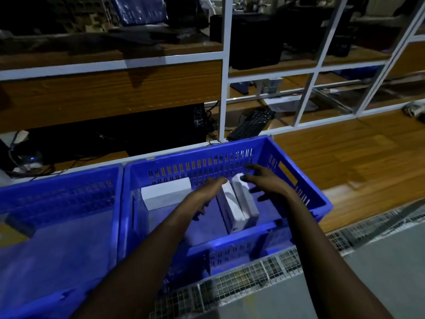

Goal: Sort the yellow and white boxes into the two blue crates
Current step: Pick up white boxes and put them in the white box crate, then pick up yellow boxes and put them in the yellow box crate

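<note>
In the head view, two blue crates are seen side by side, their long sides touching. The left crate (57,203) is dim, and its contents cannot be made out clearly. The right crate (230,157) holds three white boxes. One white box (166,192) lies flat near the far left corner of that crate. Two more white boxes (238,203) stand on edge, pressed against each other, near the middle of the crate floor and angled from far to near.

Both forearms are reached down into the right crate. The left hand (207,192) is placed at the left face of the standing pair, its fingers (218,181) extended and touching the far upper corner of the nearer box; no closed grip is seen. The right hand (266,183) is held above and just to the right of the pair, its fingers (253,168) spread wide, with nothing clasped in them.

Beyond the crates, a white-framed shelf (223,88) with wooden boards is seen, and a black keyboard (251,124) lies on a low level behind the right crate. To the right, a wooden floor (345,153) is visible, and a wire mesh panel (264,270) runs along the near edge.
</note>
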Tool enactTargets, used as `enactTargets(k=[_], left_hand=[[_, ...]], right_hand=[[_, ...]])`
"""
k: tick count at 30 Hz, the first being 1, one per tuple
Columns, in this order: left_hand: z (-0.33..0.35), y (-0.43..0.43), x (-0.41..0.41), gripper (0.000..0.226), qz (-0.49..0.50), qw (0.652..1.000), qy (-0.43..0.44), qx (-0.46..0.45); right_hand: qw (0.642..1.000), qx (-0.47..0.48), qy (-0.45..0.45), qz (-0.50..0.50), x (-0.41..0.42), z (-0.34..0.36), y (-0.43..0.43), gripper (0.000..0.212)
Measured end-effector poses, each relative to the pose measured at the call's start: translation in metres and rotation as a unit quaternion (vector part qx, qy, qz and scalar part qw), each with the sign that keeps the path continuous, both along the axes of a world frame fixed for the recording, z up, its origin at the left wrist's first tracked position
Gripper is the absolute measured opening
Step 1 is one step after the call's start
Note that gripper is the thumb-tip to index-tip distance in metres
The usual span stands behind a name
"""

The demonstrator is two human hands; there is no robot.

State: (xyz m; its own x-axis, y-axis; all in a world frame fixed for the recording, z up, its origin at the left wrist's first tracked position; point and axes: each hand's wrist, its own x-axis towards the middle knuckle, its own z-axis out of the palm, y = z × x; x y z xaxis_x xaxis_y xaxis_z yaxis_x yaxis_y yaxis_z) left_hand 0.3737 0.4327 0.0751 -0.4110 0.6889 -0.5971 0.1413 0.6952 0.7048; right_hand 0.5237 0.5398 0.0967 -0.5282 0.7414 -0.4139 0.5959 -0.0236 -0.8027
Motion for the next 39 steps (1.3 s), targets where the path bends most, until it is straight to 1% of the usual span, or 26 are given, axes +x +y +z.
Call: enactTargets(k=[2, 4, 6, 8, 11, 13, 15, 17, 21, 25, 30, 33, 37, 39], left_hand=[[-0.001, 0.003, 0.004, 0.068, -0.001, 0.999, 0.041, 0.023], [0.001, 0.003, 0.010, 0.071, -0.036, 0.988, 0.148, 0.038], [0.003, 0.001, 0.019, 0.073, -0.069, 0.957, 0.272, 0.068], [0.010, -0.001, 0.031, 0.075, -0.096, 0.925, 0.353, 0.104], [0.026, -0.007, 0.055, 0.080, -0.138, 0.891, 0.420, 0.108], [0.036, -0.013, 0.072, 0.083, -0.162, 0.868, 0.452, 0.126], [0.043, -0.022, 0.088, 0.086, -0.186, 0.845, 0.477, 0.155], [0.046, -0.030, 0.103, 0.088, -0.211, 0.830, 0.482, 0.187], [0.044, -0.049, 0.141, 0.089, -0.263, 0.805, 0.472, 0.245], [0.030, -0.077, 0.193, 0.090, -0.311, 0.790, 0.449, 0.277], [0.006, -0.108, 0.271, 0.092, -0.392, 0.766, 0.421, 0.288], [0.003, -0.127, 0.325, 0.091, -0.453, 0.736, 0.406, 0.298], [0.000, -0.156, 0.404, 0.089, -0.520, 0.709, 0.366, 0.306], [-0.004, -0.175, 0.447, 0.088, -0.549, 0.686, 0.360, 0.314]], right_hand=[[0.999, 0.009, 0.036, 0.008, 0.005, -0.002, -0.003, 0.049], [0.995, 0.087, 0.031, 0.027, 0.011, -0.002, -0.004, 0.047], [0.980, 0.197, 0.026, 0.028, 0.016, -0.003, -0.006, 0.048], [0.962, 0.269, 0.050, 0.016, 0.023, 0.000, -0.014, 0.048], [0.937, 0.345, 0.057, 0.006, 0.038, 0.005, -0.032, 0.051], [0.921, 0.387, 0.040, -0.008, 0.050, 0.008, -0.043, 0.058], [0.912, 0.407, 0.020, -0.041, 0.066, 0.010, -0.055, 0.067], [0.905, 0.418, -0.005, -0.074, 0.087, 0.011, -0.068, 0.073], [0.890, 0.429, -0.064, -0.140, 0.137, 0.005, -0.104, 0.073], [0.882, 0.407, -0.123, -0.205, 0.193, -0.010, -0.159, 0.072], [0.859, 0.357, -0.207, -0.303, 0.272, -0.021, -0.232, 0.067], [0.846, 0.320, -0.229, -0.361, 0.325, -0.029, -0.274, 0.067], [0.816, 0.286, -0.237, -0.443, 0.396, -0.039, -0.333, 0.068], [0.802, 0.267, -0.242, -0.477, 0.433, -0.046, -0.364, 0.069]])
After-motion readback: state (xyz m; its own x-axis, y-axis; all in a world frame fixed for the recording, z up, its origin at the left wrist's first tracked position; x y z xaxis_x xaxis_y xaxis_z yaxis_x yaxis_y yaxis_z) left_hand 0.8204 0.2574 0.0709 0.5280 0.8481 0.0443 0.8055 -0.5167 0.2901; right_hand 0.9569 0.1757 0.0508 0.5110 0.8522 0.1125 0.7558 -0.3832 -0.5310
